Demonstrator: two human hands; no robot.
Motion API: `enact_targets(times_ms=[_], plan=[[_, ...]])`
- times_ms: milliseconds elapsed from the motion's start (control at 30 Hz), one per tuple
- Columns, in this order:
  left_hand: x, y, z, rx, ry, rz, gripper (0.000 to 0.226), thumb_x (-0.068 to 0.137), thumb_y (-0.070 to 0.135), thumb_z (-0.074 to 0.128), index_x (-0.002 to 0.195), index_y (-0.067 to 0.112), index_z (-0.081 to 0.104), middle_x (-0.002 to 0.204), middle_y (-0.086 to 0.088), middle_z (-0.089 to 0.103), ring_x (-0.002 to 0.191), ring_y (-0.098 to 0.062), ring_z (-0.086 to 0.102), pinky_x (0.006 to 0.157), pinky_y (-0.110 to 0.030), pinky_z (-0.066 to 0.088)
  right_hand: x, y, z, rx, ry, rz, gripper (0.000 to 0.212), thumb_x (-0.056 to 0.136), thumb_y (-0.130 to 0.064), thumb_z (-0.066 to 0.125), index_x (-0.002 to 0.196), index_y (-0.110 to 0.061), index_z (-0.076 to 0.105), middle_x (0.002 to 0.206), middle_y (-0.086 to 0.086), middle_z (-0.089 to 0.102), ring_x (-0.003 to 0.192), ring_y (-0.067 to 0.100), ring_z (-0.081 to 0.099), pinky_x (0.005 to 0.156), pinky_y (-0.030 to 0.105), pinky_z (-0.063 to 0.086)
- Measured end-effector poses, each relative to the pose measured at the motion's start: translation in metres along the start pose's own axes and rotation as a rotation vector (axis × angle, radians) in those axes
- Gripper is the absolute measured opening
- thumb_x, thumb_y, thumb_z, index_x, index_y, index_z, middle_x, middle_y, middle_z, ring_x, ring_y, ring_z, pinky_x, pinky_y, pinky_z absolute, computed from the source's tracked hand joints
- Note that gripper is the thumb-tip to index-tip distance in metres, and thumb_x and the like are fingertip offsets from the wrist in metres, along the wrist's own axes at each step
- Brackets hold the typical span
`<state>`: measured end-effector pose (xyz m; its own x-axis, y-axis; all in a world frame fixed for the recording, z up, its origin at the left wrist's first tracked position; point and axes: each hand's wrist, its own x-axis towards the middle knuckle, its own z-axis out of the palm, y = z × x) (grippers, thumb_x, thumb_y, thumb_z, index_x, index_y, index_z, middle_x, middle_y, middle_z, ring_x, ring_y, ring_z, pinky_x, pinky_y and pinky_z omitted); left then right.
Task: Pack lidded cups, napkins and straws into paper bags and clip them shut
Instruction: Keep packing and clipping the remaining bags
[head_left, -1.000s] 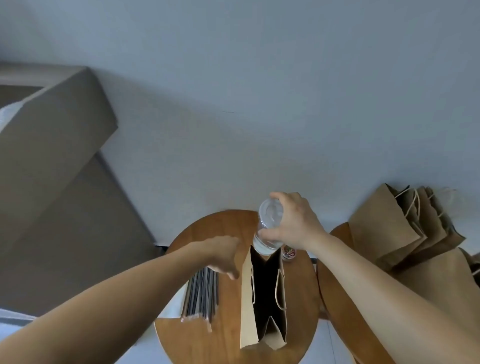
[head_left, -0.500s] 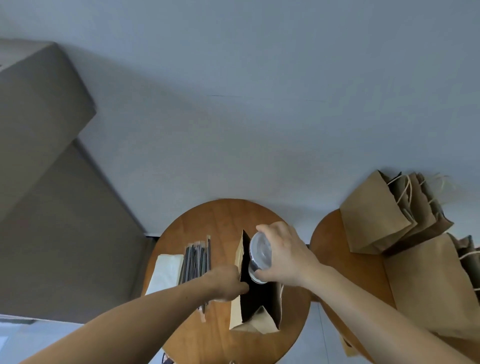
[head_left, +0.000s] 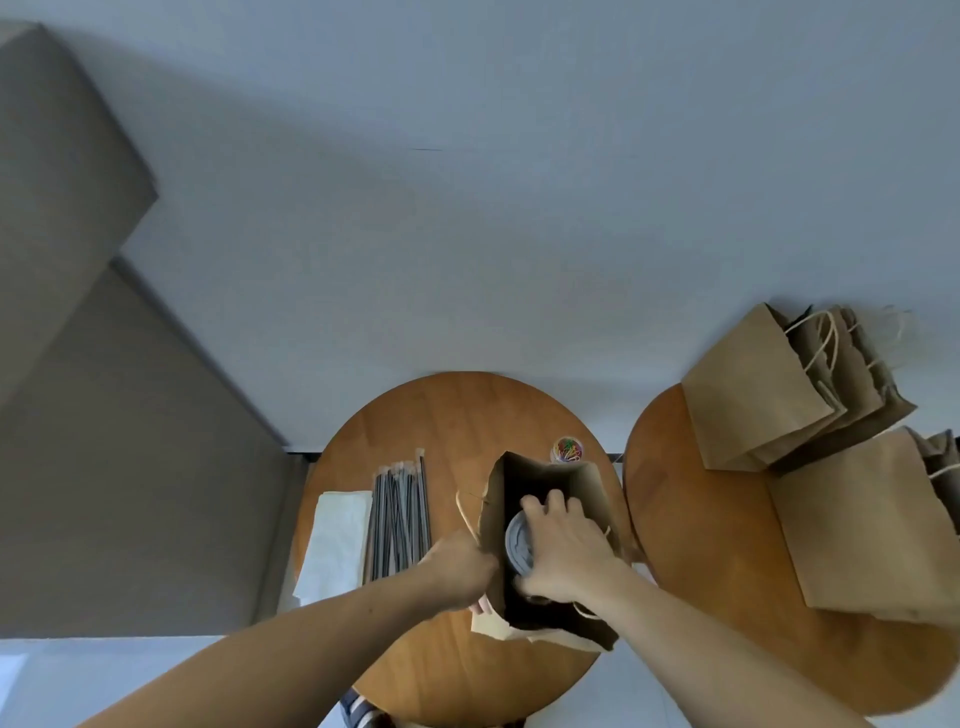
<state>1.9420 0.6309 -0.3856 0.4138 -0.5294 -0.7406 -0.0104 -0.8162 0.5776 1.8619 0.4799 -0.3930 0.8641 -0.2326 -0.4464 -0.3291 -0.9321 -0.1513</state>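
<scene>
Round table (head_left: 447, 415): bag (head_left: 589, 488) with, seemingly, lidded cup (head_left: 517, 545)

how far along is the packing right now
Done: the bag stands open on the table. In hand: the right hand has its grip on the lidded cup inside it; the left hand holds the bag's rim. Left: napkins and straws lie beside it, clips sit in their pot. Whether the bags on the other table are packed, I cannot tell.

Two round wooden tables.
The left table (head_left: 447, 415) bore napkins (head_left: 337, 540), straws (head_left: 400, 519), an open paper bag (head_left: 584, 486) and a tub of clips (head_left: 567, 450); the right table (head_left: 691, 545) bore stacked paper bags (head_left: 748, 400).
</scene>
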Motion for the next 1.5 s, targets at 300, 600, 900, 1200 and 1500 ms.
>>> enact_targets(times_ms=[300, 600, 900, 1200, 1500], plan=[[-0.009, -0.014, -0.004, 0.073, 0.082, -0.043, 0.040, 0.084, 0.041, 0.037, 0.086, 0.014, 0.066, 0.080, -0.006, 0.071, 0.079, -0.022, 0.072, 0.077, -0.040, 0.060, 0.038, -0.015, 0.059, 0.068, -0.028, 0.134, 0.085, 0.077, -0.049, 0.070, 0.143, -0.022, 0.022, 0.138, 0.012, 0.034, 0.123, 0.032, 0.042, 0.096, 0.038, 0.047], [-0.013, -0.024, 0.002, 0.127, 0.111, -0.132, 0.024, 0.094, 0.035, 0.037, 0.097, 0.025, 0.058, 0.090, -0.007, 0.069, 0.084, -0.023, 0.071, 0.081, -0.043, 0.060, 0.047, -0.007, 0.100, 0.093, -0.088, 0.055, 0.091, 0.077, -0.049, 0.066, 0.149, -0.023, 0.016, 0.143, 0.011, 0.028, 0.127, 0.033, 0.034, 0.106, 0.044, 0.037], [-0.012, -0.027, 0.001, 0.166, 0.135, -0.154, 0.023, 0.091, 0.036, 0.040, 0.090, 0.025, 0.060, 0.087, -0.005, 0.066, 0.081, -0.022, 0.069, 0.080, -0.041, 0.061, 0.061, -0.011, 0.104, 0.043, -0.075, 0.008, 0.095, 0.079, -0.045, 0.067, 0.153, -0.025, 0.011, 0.152, 0.010, 0.020, 0.136, 0.034, 0.025, 0.111, 0.044, 0.031], [-0.014, -0.012, -0.009, -0.177, 0.034, -0.177, 0.020, 0.097, 0.024, 0.040, 0.094, 0.021, 0.059, 0.089, -0.009, 0.073, 0.066, -0.016, 0.073, 0.053, -0.026, 0.054, 0.046, -0.015, 0.053, -0.041, -0.185, 0.019, 0.084, 0.083, -0.040, 0.068, 0.150, -0.023, 0.022, 0.156, 0.012, 0.017, 0.144, 0.038, 0.013, 0.117, 0.054, 0.018], [-0.024, 0.003, -0.013, -0.249, -0.116, -0.142, 0.010, 0.092, 0.018, 0.050, 0.095, 0.012, 0.058, 0.088, -0.018, 0.075, 0.067, -0.022, 0.065, 0.053, -0.024, 0.044, 0.020, -0.023, -0.060, -0.010, -0.039, -0.154, 0.055, 0.088, -0.030, 0.064, 0.138, -0.015, 0.044, 0.140, 0.009, 0.044, 0.128, 0.030, 0.042, 0.104, 0.044, 0.043]])
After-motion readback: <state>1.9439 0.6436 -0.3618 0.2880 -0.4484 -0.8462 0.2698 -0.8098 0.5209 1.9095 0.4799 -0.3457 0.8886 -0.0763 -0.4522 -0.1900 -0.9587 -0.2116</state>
